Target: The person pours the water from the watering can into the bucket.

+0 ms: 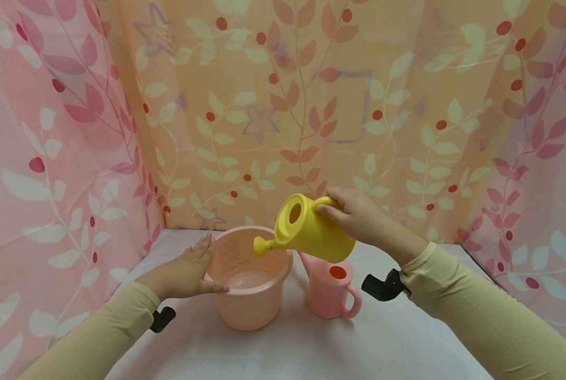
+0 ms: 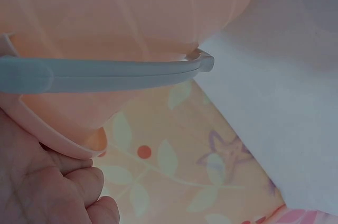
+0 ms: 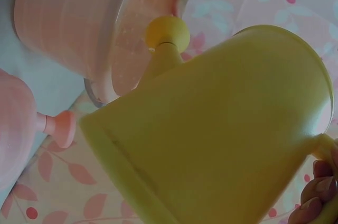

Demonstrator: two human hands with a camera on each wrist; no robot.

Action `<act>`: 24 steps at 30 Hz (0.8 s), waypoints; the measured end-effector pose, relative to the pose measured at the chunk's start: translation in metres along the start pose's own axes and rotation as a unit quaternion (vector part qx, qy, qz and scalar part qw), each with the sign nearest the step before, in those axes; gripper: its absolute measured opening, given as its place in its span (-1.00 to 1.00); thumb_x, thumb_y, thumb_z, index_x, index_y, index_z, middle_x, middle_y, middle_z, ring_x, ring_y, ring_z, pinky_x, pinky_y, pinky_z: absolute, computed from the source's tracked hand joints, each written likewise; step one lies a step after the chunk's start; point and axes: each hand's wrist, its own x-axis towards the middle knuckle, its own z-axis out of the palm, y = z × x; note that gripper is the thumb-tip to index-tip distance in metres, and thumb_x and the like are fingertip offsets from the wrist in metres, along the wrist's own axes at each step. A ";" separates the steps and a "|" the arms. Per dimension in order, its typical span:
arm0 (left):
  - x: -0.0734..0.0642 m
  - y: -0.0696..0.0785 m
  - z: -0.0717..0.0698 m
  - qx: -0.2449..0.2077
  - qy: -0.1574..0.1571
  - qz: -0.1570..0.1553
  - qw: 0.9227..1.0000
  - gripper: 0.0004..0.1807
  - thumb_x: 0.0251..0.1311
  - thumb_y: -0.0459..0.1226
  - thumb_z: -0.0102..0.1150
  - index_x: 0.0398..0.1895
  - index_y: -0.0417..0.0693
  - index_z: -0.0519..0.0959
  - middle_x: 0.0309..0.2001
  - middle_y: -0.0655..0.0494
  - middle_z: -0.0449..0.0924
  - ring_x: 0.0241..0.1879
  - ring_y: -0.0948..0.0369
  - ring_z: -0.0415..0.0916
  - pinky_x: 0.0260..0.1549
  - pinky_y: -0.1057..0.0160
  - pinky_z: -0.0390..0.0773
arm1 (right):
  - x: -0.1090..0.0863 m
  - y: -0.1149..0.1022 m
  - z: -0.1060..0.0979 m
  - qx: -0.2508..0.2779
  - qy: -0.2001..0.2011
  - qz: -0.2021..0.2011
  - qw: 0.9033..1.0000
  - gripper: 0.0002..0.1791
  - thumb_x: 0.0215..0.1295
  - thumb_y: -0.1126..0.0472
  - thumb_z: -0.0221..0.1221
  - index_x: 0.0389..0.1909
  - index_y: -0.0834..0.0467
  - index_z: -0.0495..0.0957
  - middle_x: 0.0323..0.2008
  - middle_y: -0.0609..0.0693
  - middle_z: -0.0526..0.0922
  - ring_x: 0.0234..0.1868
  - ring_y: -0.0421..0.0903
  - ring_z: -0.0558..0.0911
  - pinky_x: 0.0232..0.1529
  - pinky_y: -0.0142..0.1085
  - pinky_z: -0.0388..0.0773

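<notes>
A peach plastic bucket (image 1: 249,311) stands upright, with droplets on its inner wall and clear liquid at the bottom. My left hand (image 1: 185,269) rests on its left rim, fingers extended and thumb across the near edge. A grey handle (image 2: 132,74) crosses the bucket's side in the left wrist view. My right hand (image 1: 358,216) grips the handle of a yellow watering can (image 1: 318,237), raised and tilted left. Its round spout head (image 1: 262,246) is over the bucket's opening. I cannot make out a stream from it. Beneath the can sits a pink watering can (image 1: 327,295).
A pale cloth covers the table (image 1: 311,351). Patterned curtains (image 1: 311,105) hang behind and on both sides. Black mounts (image 1: 382,286) are fixed at both wrists, over beige sleeves.
</notes>
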 end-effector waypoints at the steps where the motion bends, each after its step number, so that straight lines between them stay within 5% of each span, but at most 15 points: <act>1: 0.000 0.000 0.000 0.001 0.000 0.000 1.000 0.35 -0.18 0.47 -0.07 0.36 -0.45 -0.19 0.40 -0.31 -0.36 0.38 -0.14 -0.33 0.27 -0.17 -0.13 | 0.000 0.000 0.000 0.000 0.000 0.001 1.000 -0.78 0.27 0.09 0.11 -0.45 0.14 0.41 -0.58 -0.03 0.39 -0.50 -0.10 0.38 -0.46 -0.30 0.39; 24: 0.000 0.001 -0.001 0.003 0.002 0.002 1.000 0.35 -0.18 0.47 -0.08 0.36 -0.45 -0.18 0.40 -0.31 -0.34 0.38 -0.15 -0.31 0.26 -0.18 -0.13 | 0.001 -0.002 -0.002 -0.010 -0.003 -0.006 1.000 -0.80 0.27 0.07 0.12 -0.40 0.13 0.44 -0.55 -0.03 0.41 -0.47 -0.10 0.40 -0.45 -0.30 0.40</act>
